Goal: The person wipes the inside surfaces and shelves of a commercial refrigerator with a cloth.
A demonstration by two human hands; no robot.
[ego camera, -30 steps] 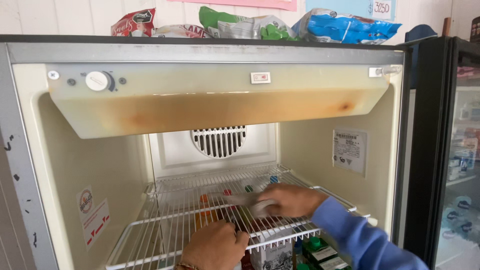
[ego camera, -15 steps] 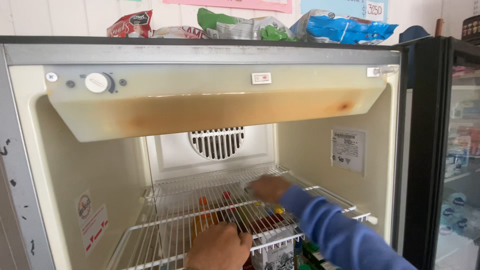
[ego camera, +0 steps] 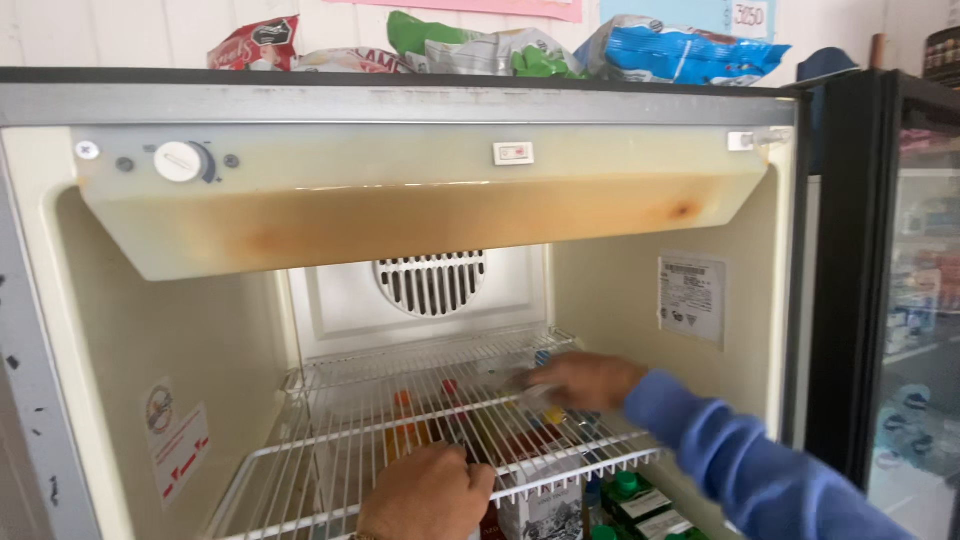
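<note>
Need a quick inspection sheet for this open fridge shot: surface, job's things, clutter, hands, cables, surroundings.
Surface: white wire shelf in open fridge, yellow-brown stains on top panel.
Job's things: pale cloth-like item under right hand, blurred; cannot tell what.
Clutter: bottles and cartons below shelf.
Hands: left hand grips shelf front; right hand flat on shelf.
Cables: nothing seen.
Surroundings: snack bags on top; glass-door cooler at right.

Left hand [ego camera: 428,492] cut off at wrist by bottom edge. Right hand [ego camera: 585,380] motion-blurred, small object under fingers unreadable. Bottles, cartons [ego camera: 632,505] below wire shelf [ego camera: 330,425] half hidden by bars, cropped at frame btm. Snack bags [ego camera: 680,52] clipped up top.
</note>
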